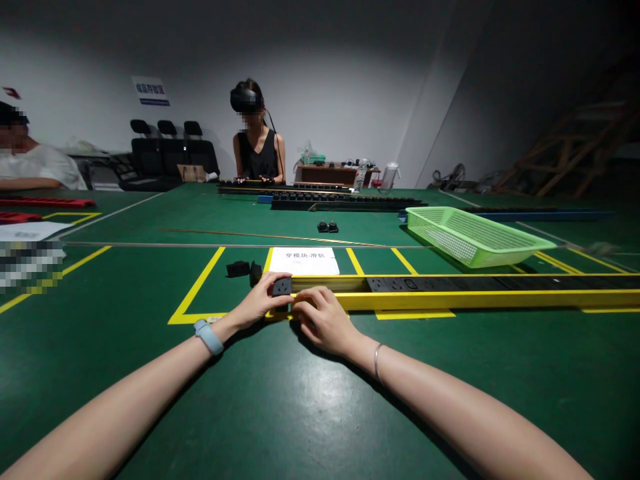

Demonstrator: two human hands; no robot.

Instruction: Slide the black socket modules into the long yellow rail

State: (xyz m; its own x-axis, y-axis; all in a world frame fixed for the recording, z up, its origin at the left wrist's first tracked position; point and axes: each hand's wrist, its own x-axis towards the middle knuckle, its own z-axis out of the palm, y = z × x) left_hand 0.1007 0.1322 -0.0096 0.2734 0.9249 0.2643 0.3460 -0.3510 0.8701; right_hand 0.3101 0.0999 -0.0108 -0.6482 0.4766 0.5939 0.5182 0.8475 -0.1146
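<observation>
My left hand (257,303) pinches a black socket module (282,287) between thumb and fingers. The module sits at the left end of a long yellow rail (450,301); whether its edge has entered the channel I cannot tell. My right hand (324,320) is closed on the near wall of the rail, just right of that end, its fingertips close to the module. Further right, a row of black socket modules (425,285) lies inside the channel, with a bare stretch between them and the end. Loose black modules (238,269) lie behind my left hand.
Behind the rail are a white paper label (305,261), a pale green basket (475,233), two small black parts (328,227) and a thin rod (260,235). Dark rails (345,201) lie across the table by a person in a headset (257,143). Another person (35,160) sits at left.
</observation>
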